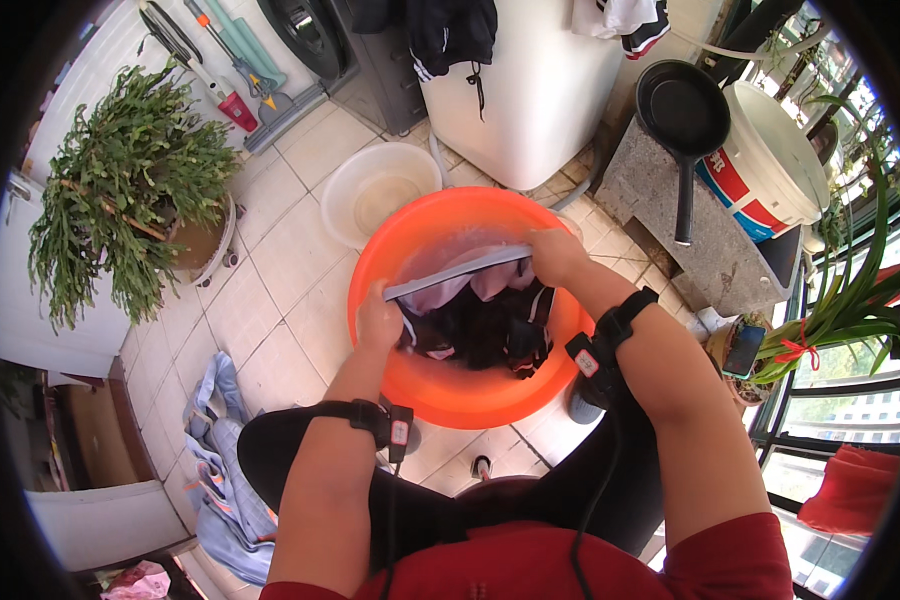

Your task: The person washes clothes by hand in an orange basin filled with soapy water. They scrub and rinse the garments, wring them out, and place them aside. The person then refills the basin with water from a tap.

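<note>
Both my hands hold a wet garment stretched by its pale grey band (461,270) over a large orange plastic basin (472,405). My left hand (379,319) grips the band's left end near the basin's left rim. The other end is in my right hand (556,257), higher up and toward the basin's far right. Below the band hangs thin whitish cloth, partly wet. Dark clothes (472,330) with light stripes lie in the middle of the basin. Whether they belong to the same garment cannot be told.
A translucent white basin (379,191) stands behind the orange one. Blue-grey clothing (229,480) lies on the tiles at left. A potted plant (131,195) stands further left. At right, a frying pan (682,112) and a white bucket (772,157) rest on a stone block (667,225).
</note>
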Demonstrator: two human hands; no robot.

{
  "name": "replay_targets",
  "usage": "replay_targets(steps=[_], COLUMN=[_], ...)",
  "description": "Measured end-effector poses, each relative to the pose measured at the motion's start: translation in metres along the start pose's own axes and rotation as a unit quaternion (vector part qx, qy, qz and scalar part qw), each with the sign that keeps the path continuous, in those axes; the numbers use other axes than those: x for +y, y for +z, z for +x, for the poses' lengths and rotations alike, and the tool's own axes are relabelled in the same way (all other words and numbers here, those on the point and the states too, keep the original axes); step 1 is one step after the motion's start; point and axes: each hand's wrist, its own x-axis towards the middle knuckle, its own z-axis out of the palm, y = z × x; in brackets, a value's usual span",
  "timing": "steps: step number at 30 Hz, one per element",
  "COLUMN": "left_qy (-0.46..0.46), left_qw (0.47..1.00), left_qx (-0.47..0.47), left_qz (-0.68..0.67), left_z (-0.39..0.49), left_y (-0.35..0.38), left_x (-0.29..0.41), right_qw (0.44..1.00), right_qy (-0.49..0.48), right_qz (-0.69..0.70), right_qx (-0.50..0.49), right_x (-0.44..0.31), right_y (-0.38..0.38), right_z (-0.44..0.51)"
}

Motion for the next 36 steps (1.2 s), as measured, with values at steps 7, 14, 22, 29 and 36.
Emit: replay_targets(steps=[7,14,22,29,36], left_qy=[-0.189,-0.046,0.177,0.232,0.016], left_qw=[0.868,0.838,0.975,0.971,0.889], left_qx=[-0.234,-0.231,-0.017,0.056,0.024], left_qz=[-0.396,-0.492,0.13,0.008,-0.456], left_z=[0.024,0.023,0.027,0.023,0.018], left_y=[-0.059,-0.117,-0.056,-0.068,-0.11], left_x=[0.058,0.085,0.052,0.073,0.123], right_qw=[0.971,0.877,0.975,0.975,0.895], right_qy=[0.05,0.017,-0.179,-0.129,-0.007], right_qz=[0.23,0.477,0.031,0.103,0.423], right_qx=[-0.047,-0.049,0.126,0.15,0.141], right_x=[0.004,-0.002,-0.021,-0.019,-0.066], right_y=[-0.02,-0.045,0.032,0.0,-0.075], right_z=[0.005,0.002,-0.01,0.004,-0.02])
